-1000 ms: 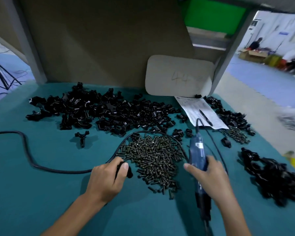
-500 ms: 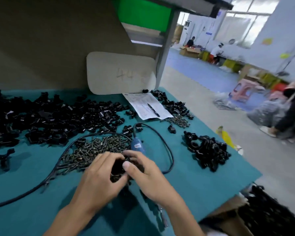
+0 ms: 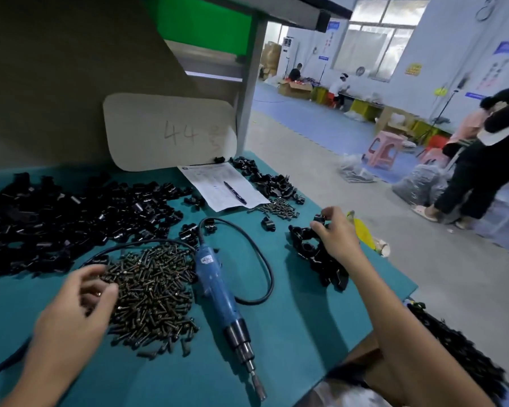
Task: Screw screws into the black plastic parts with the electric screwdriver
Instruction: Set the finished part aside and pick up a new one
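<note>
My right hand (image 3: 337, 235) pinches a small black plastic part (image 3: 318, 217) just above a little heap of black parts (image 3: 312, 257) at the table's right edge. My left hand (image 3: 77, 309), blurred, hovers over the near-left side of the screw pile (image 3: 153, 289). Its fingers are curled, and a small shiny screw (image 3: 96, 294) shows between thumb and fingers. The blue electric screwdriver (image 3: 215, 286) lies free on the teal table (image 3: 291, 333) between my hands, bit toward me. Its black cable (image 3: 265, 271) loops to the right of it.
A big heap of black parts (image 3: 71, 218) covers the far left. A paper with a pen (image 3: 224, 186), a few more screws (image 3: 279, 208) and a board marked 44 (image 3: 171, 133) lie at the back. A box of black parts (image 3: 459, 351) stands by my right forearm. People stand on the right.
My hands have parted. The right one carried the black part to the right-hand heap, and the left one went back to the screws. The screwdriver now lies free. My view swung right.
</note>
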The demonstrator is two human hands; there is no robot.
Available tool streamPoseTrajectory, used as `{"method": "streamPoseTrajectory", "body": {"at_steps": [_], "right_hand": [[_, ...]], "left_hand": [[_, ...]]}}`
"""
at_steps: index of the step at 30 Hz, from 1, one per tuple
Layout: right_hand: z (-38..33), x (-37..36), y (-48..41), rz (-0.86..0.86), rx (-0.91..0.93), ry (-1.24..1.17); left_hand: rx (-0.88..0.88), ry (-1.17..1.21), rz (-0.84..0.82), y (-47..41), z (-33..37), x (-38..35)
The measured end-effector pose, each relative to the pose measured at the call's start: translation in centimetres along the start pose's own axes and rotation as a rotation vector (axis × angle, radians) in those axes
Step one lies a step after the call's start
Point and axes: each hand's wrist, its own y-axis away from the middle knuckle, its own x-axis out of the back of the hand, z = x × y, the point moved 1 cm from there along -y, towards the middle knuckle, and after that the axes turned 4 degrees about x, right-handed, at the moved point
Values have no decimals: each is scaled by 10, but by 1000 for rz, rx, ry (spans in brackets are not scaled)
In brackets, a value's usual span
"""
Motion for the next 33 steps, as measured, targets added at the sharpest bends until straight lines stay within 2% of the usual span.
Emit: {"method": "streamPoseTrajectory", "body": {"at_steps": [3,6,9,13,15,18,21,26,31,33], "right_hand": [[18,-14,-19,-83,-46,195],[27,-21,-32,-210,-55,524],[22,-25,-39,-303,-52,649],[-21,-44,-38,-230,90,570],[-57,-65,-34,-300,199,414],[-118,-105,-22,-469,383,248],[-172,-149,-12,-603,533,168],[-219,-211,-11,-679,694,336],[-233,-246,-12,-725,761,433],[-235,-250,-14,-732,745,451]], "left_hand": [[72,-28,109,-14,-34,18],[121,-76,189,-28,-70,33],[135,-166,273,-38,-97,56],[239,-431,339,-48,-106,95],[338,-525,309,-51,-101,107],[383,-610,139,-50,-91,111],[303,-553,94,-52,-87,108],[237,-492,144,-58,-87,110],[304,-236,187,-59,-76,109],[321,-41,161,-61,-66,104]]}}
